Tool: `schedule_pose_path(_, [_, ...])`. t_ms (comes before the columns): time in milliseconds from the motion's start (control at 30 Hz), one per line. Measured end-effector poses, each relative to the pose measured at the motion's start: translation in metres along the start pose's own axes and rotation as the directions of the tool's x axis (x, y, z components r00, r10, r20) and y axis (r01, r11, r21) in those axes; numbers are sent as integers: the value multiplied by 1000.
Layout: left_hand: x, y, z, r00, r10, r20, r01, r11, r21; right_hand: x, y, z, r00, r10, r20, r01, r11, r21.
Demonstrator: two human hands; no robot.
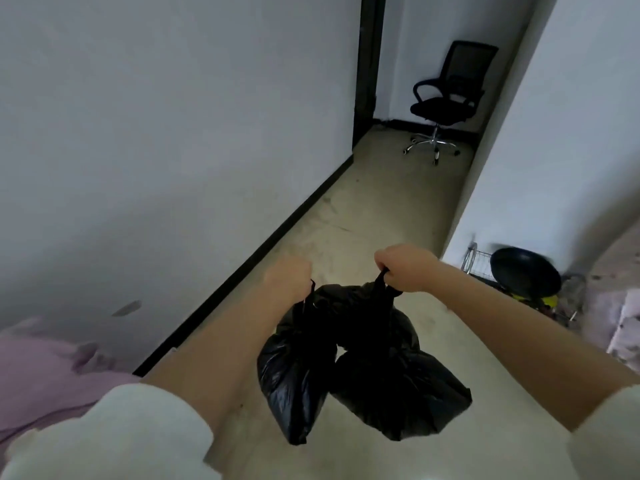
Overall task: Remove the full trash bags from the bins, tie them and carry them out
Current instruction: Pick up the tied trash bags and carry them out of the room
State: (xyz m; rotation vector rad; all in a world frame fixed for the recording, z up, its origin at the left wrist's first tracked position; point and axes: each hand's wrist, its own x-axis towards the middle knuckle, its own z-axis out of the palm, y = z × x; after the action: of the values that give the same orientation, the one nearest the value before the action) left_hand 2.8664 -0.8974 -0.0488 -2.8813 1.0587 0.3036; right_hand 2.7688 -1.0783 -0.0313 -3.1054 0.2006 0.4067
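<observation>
Two full black trash bags hang in front of me above the floor. My left hand (289, 277) grips the tied top of the left trash bag (294, 372). My right hand (405, 266) grips the top of the right trash bag (394, 386), which is the bulkier one. The two bags touch each other in the middle. Both arms are stretched forward, sleeves pushed up.
A corridor with a pale floor (374, 209) runs ahead between white walls. A black office chair (446, 98) stands at its far end by a dark door frame (369, 64). A black pan (524, 271) on a wire rack sits at the right. Purple fabric (38, 372) lies at the lower left.
</observation>
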Motion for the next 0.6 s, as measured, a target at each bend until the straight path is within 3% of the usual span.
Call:
schedule_pose_path(267, [268, 1, -63, 997, 67, -35, -66, 997, 26, 229, 138, -69, 998, 47, -30, -50, 996, -74])
schedule_pose_path(600, [611, 21, -133, 981, 193, -22, -191, 979, 71, 497, 337, -130, 990, 104, -92, -105, 995, -2])
